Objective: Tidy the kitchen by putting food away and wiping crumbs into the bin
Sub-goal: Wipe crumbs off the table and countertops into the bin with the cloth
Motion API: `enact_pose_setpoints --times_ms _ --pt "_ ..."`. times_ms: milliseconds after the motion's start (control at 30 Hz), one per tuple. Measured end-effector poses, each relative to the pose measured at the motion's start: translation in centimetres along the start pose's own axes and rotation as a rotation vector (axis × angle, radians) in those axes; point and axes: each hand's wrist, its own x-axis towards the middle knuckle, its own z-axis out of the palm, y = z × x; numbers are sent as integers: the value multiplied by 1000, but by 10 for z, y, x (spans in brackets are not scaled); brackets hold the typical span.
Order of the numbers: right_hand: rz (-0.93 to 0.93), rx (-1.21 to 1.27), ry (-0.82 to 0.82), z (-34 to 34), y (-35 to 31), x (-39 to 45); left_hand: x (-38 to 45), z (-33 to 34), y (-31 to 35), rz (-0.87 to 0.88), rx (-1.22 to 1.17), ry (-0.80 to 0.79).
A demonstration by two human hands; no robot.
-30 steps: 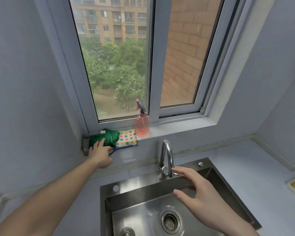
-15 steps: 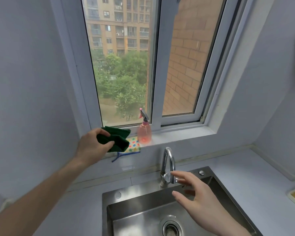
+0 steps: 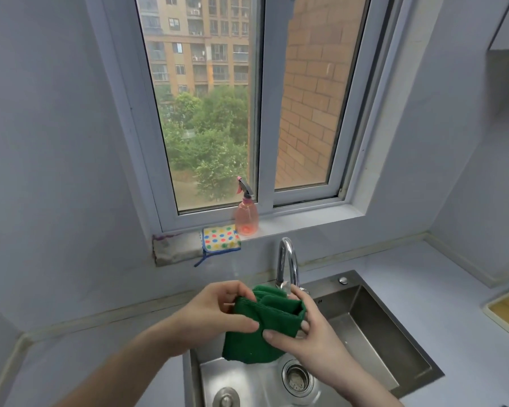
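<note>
While both hands hold it over the sink point(image 3: 417, 356), the green cloth point(image 3: 256, 333) sits between them, left hand point(image 3: 215, 312) and right hand point(image 3: 309, 339) pinching its folds.

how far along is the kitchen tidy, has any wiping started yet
Done: the green cloth is off the sill and over the sink. In hand: the left hand and right hand both grip it, folded, below the faucet; no water visible. Left: all the wiping; no crumbs, food or bin are in view. The dotted cloth lies on the sill.
</note>
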Motion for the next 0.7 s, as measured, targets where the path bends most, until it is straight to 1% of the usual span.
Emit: enact_pose_setpoints --times_ms 133,200,267,300,433,533,633,700 --pt "49 186 -70 -4 1 -10 7 10 -9 24 -15 30" --pt "63 225 -43 -7 5 -15 12 15 -17 37 -2 67" --pt "63 200 7 -11 9 -21 14 22 -24 20 1 124" --pt "65 178 20 -13 11 -25 15 26 -27 7 -8 124" --pt "112 73 -21 -24 20 -41 22 43 -38 31 -7 -3" --pt "155 73 -26 -35 26 -53 30 56 -50 38 -29 -116" --pt "189 105 -36 -44 34 -64 39 66 -61 17 -62 -163" --pt "207 93 -14 -51 43 -71 44 75 -67 43 33 -174"
